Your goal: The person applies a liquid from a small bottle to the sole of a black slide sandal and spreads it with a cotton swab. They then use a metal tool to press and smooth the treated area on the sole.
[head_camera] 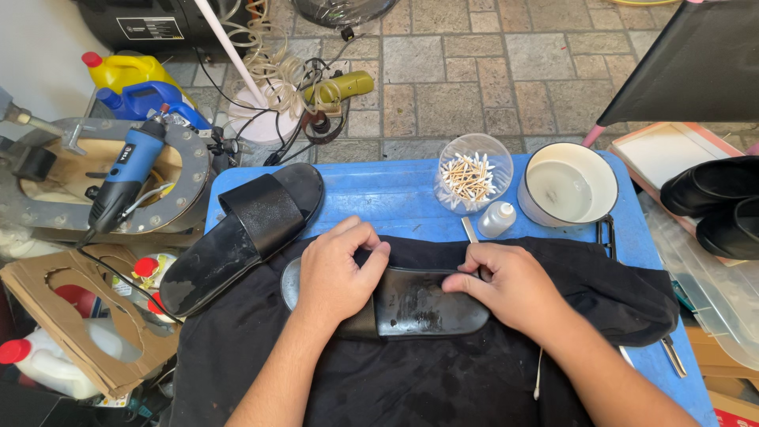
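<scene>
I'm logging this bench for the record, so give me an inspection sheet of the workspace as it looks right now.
Surface: blue table, black cloth over its near half.
Job's things: black sandal lying on the cloth.
Clutter: second sandal, cotton swab tub, small bottle, white bowl.
Hands: left hand and right hand both rest on the sandal, fingers curled.
Cables: tangled hoses and cords on the floor.
Surroundings: blue rotary tool, jugs, paved floor.

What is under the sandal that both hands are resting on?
A black cloth lies under the sandal, spread over the blue table. The left hand and right hand cover its ends. The table surface beneath the cloth is hidden.
</scene>
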